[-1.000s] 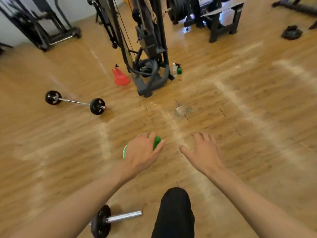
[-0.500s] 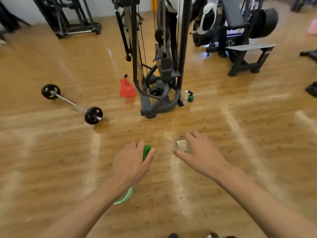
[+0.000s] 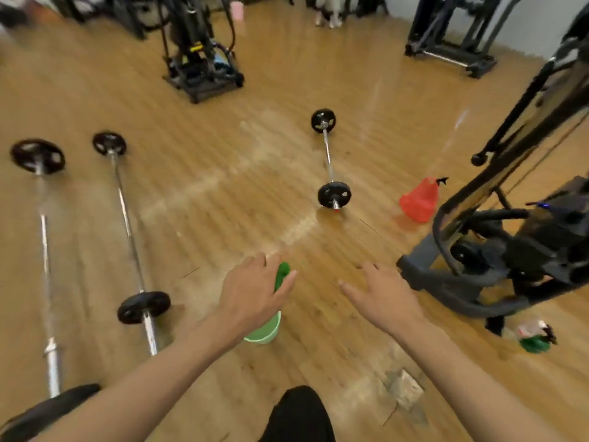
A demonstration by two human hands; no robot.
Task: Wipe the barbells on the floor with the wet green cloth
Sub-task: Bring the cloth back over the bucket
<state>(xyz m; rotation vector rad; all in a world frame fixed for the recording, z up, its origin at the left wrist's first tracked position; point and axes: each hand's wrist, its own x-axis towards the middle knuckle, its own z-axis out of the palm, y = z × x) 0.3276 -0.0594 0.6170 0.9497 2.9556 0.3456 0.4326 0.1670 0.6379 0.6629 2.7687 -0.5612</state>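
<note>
Gripping green cloth [image 3: 282, 275] in left hand [image 3: 251, 298], pale green tub [image 3: 266, 331] beneath

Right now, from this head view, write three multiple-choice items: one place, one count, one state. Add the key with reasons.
1. Where does the short steel barbell with black plates lie?
A. Left of both long ones
B. Between the long steel barbells and the red mesh cone
C. On a bench
2. How many barbells lie on the wooden floor?
A. One
B. Five
C. Three
3. The right hand is
A. open, empty
B. gripping a bar
C. pinching cloth

1 B: long ones left, cone right. 2 C: two long, one short. 3 A: fingers spread; the left hand holds the wet green cloth.
</note>
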